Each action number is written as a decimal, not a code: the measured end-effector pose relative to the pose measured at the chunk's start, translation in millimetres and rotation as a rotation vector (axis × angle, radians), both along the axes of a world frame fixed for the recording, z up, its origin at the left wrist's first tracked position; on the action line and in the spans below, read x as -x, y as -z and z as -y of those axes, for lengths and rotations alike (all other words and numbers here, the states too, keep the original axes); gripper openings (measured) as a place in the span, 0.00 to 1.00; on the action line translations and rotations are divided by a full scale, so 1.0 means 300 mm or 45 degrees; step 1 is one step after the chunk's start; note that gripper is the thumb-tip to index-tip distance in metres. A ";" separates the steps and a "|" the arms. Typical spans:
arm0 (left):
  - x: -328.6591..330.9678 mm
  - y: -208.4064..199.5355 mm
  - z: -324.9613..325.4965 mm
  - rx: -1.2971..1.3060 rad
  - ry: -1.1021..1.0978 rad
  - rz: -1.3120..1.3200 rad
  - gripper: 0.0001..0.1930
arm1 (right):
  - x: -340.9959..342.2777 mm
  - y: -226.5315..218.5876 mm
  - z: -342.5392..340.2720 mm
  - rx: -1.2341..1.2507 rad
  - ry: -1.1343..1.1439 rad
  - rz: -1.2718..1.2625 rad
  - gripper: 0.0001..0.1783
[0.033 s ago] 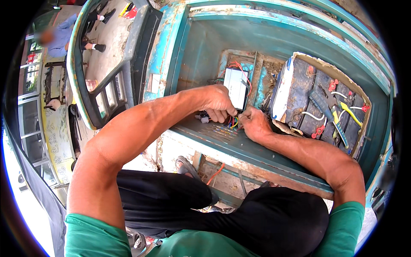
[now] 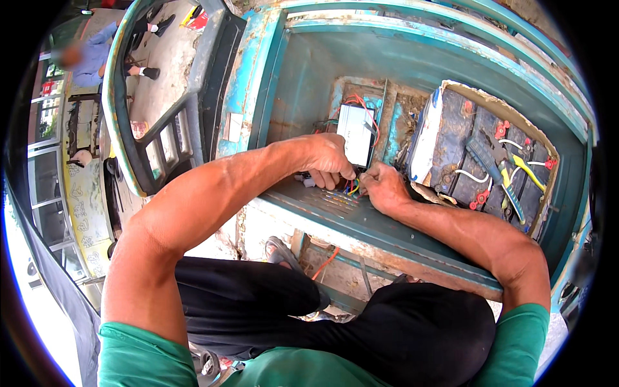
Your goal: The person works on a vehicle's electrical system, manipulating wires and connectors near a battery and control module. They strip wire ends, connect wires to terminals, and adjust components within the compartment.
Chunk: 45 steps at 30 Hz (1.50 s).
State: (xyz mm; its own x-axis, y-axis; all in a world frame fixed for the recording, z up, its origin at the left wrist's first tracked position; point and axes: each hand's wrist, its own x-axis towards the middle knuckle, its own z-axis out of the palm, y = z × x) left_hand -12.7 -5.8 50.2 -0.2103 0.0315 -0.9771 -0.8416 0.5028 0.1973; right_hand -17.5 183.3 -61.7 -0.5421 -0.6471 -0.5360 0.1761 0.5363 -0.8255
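Inside a rusty teal metal box, my left hand [image 2: 331, 161] and my right hand [image 2: 383, 187] work close together with bent, closed fingers. Thin coloured wires [image 2: 353, 188], yellow, blue and red among them, run between and beneath the fingertips. Both hands pinch at these wires; the exact spot gripped is hidden by the fingers. Just beyond them sits a silver box-shaped electrical unit [image 2: 354, 134], with red and dark leads around its far end. A pale plug [image 2: 309, 182] lies below my left fingers.
On the right, several batteries [image 2: 451, 145] with red terminals stand in a torn carton. Pliers with yellow-green handles [image 2: 529, 171] and another tool with a blue-and-yellow handle [image 2: 512, 200] lie on them. The teal box's front edge [image 2: 387, 242] runs below my forearms. A person [image 2: 90, 61] sits at far left.
My left hand has shifted very slightly, its fingers a little higher beside the wires. My right hand stays almost still at the same place.
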 end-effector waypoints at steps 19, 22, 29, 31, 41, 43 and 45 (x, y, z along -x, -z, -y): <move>-0.021 0.013 0.000 0.079 0.248 -0.267 0.17 | -0.011 0.045 0.011 0.124 0.014 0.011 0.10; -0.008 0.020 -0.011 0.122 0.303 -0.189 0.26 | -0.004 0.044 0.021 0.085 -0.036 -0.106 0.09; -0.011 0.023 -0.017 0.097 0.783 -0.344 0.35 | -0.025 0.061 0.028 0.140 0.087 -0.158 0.10; -0.006 0.039 -0.032 0.036 0.873 -0.233 0.31 | -0.028 0.045 0.026 0.132 0.099 -0.164 0.10; 0.023 0.049 -0.040 0.011 0.844 -0.155 0.28 | -0.048 0.117 0.036 0.222 0.138 -0.171 0.06; 0.042 0.028 -0.052 0.005 0.802 -0.054 0.28 | -0.054 0.123 0.037 0.229 0.137 -0.135 0.07; 0.053 0.018 -0.056 0.016 0.897 -0.108 0.28 | -0.048 0.111 0.033 0.214 0.106 -0.096 0.08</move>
State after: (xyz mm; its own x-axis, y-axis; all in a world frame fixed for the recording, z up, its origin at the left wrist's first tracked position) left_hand -28.5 11.0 44.6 -0.2193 0.1770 -0.9595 -0.2972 0.9245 0.2385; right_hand -3.2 173.3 -95.1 -0.6321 -0.6752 -0.3801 0.1486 0.3758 -0.9147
